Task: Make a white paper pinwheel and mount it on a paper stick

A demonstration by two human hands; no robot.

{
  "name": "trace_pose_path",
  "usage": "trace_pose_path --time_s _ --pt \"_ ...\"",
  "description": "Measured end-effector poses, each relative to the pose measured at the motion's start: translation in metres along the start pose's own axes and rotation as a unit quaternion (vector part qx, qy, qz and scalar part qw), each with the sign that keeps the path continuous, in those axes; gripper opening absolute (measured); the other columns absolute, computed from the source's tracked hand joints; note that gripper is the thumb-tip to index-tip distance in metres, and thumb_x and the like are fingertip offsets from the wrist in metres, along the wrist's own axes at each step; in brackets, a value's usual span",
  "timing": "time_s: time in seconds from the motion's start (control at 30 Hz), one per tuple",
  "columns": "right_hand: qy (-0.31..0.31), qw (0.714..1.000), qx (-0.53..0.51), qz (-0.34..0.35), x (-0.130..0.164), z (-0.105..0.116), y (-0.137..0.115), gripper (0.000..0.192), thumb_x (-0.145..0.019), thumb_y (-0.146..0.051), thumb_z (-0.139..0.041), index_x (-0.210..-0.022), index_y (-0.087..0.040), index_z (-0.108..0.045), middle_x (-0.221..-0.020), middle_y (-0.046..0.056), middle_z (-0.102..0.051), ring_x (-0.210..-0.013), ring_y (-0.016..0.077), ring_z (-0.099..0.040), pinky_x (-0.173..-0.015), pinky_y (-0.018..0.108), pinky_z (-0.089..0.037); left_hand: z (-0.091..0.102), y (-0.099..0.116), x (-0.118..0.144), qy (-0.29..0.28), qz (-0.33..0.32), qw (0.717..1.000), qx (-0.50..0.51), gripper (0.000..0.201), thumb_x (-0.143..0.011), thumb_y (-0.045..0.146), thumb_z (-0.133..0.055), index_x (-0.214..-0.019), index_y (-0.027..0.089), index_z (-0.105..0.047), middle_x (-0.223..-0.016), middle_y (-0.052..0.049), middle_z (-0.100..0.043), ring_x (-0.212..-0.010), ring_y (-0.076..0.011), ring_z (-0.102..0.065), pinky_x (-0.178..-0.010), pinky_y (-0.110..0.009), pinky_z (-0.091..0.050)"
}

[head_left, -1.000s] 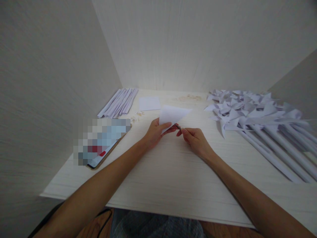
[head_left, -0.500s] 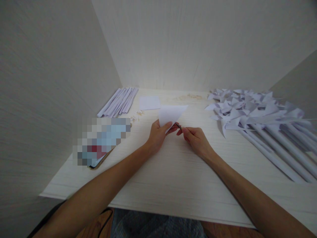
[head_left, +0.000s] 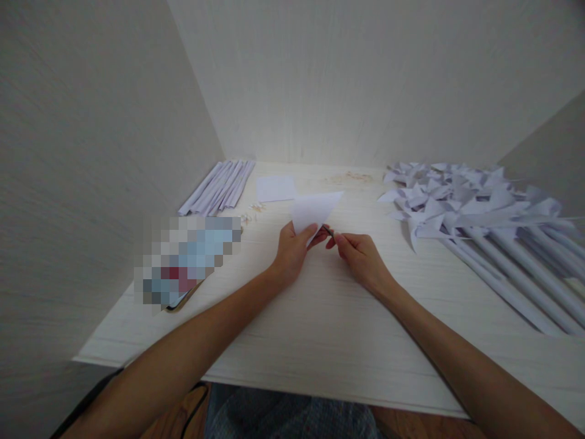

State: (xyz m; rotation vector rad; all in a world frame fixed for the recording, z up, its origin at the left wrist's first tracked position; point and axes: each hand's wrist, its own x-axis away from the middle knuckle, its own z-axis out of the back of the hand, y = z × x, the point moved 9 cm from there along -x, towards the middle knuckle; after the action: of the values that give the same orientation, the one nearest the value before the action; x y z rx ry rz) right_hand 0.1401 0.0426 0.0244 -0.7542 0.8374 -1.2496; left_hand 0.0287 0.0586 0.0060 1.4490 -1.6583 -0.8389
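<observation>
Held a folded white paper triangle [head_left: 314, 209] in the left hand [head_left: 292, 250], thumb and fingers pinched on its lower corner, just above the middle of the pale wood-grain bench [head_left: 320, 329]. Met that same corner with the right hand [head_left: 361, 259], fingertips closed narrowly on a small dark item [head_left: 327, 231] too tiny to identify, touching the paper's edge. Kept both hands close together, nearly touching at the fingertips.

Lay flat behind the triangle, nearer the back wall: a small white paper square [head_left: 276, 188]. Rested at the back left: a bundle of rolled white paper sticks [head_left: 218, 188], side by side. Scattered between the sticks and the square: a few small pale bits [head_left: 252, 212], unclear in kind. Sat at the left edge: a blurred-out flat device [head_left: 185, 259]. Piled along the right side: finished white paper pinwheels [head_left: 461, 204] on long paper stems, heads toward the back wall, well apart from the hands.
</observation>
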Motion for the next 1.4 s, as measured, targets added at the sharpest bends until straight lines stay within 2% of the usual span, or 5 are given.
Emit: trace_pose_path --time_s 0.67,0.93,1.23,1.4 --pt "0.009 1.0 0.011 0.003 0.0005 0.0018 -0.0033 0.043 -0.079 -0.042 -0.035 -0.062 -0.013 -0.061 -0.044 -0.004 -0.032 -0.044 0.0098 -0.032 -0.046 0.024 -0.024 -0.0008 0.0001 -0.0003 -0.003 -0.003 1.0 0.0 0.007 -0.063 0.014 -0.058 -0.069 0.011 -0.059 -0.065 -0.002 -0.064 -0.064 -0.011 -0.06 -0.074 -0.03 -0.048" --pt "0.007 1.0 0.018 0.005 0.0004 0.0011 -0.0016 0.043 -0.079 -0.043 -0.035 -0.063 -0.013 -0.062 -0.045 -0.003 -0.035 -0.045 0.0102 -0.034 -0.047 0.024 -0.025 -0.0007 -0.0004 -0.0012 -0.009 -0.004 1.0 -0.001 0.008 -0.063 0.015 -0.059 -0.07 0.011 -0.06 -0.067 -0.002 -0.064 -0.065 -0.0121 -0.06 -0.078 -0.033 -0.047" --pt "-0.002 1.0 -0.002 0.016 -0.0019 0.0003 -0.0007 0.043 -0.079 -0.041 -0.035 -0.074 -0.011 -0.065 -0.048 -0.002 -0.038 -0.047 0.0106 -0.035 -0.047 0.024 -0.025 0.0008 0.0018 -0.0024 -0.001 -0.009 1.0 0.002 0.008 -0.065 0.015 -0.057 -0.072 0.011 -0.059 -0.069 -0.004 -0.065 -0.069 -0.0133 -0.062 -0.078 -0.032 -0.047" --pt "0.019 0.999 -0.034 0.008 -0.0002 0.0036 0.0039 0.042 -0.08 -0.042 -0.036 -0.078 -0.011 -0.065 -0.046 -0.004 -0.034 -0.045 0.0099 -0.033 -0.046 0.024 -0.024 0.0051 0.0036 -0.003 0.02 -0.012 1.0 -0.005 0.008 -0.065 0.016 -0.058 -0.071 0.012 -0.06 -0.071 -0.004 -0.066 -0.071 -0.0131 -0.062 -0.078 -0.031 -0.045"
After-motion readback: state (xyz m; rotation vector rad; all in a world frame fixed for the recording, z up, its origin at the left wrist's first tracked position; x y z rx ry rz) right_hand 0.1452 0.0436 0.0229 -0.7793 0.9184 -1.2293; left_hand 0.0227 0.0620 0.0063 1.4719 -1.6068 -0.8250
